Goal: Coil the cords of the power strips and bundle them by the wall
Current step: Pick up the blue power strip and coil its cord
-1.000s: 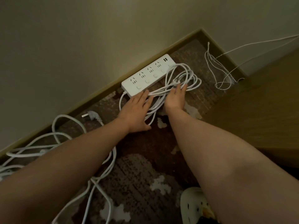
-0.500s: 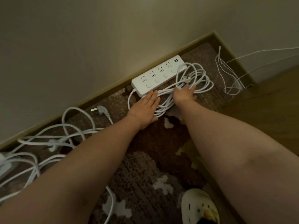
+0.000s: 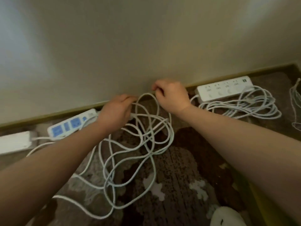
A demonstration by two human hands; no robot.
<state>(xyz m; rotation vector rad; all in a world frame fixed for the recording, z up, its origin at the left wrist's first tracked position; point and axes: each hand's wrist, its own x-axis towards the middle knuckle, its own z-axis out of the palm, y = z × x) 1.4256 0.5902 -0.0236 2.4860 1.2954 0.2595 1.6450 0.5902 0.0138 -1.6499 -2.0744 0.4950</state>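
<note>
A white power strip (image 3: 224,90) lies along the skirting at the right, its cord (image 3: 244,106) coiled on the carpet in front of it. In the middle, a loose tangle of white cord (image 3: 140,144) sprawls over the carpet. My left hand (image 3: 117,111) and my right hand (image 3: 171,95) are both closed on loops at the top of this tangle, close to the wall. A blue-faced power strip (image 3: 71,124) lies left of my left hand. Another white strip (image 3: 14,141) sits at the far left edge.
The wall and its olive skirting (image 3: 48,115) run across the back. A thin white cable (image 3: 294,101) hangs at the right edge. A white clog (image 3: 226,216) shows at the bottom. The floor is patterned brown carpet (image 3: 187,168).
Both hands left the coiled cord of the right-hand strip and moved left to the loose tangle, taking hold of its loops. The view swung left, showing two more strips.
</note>
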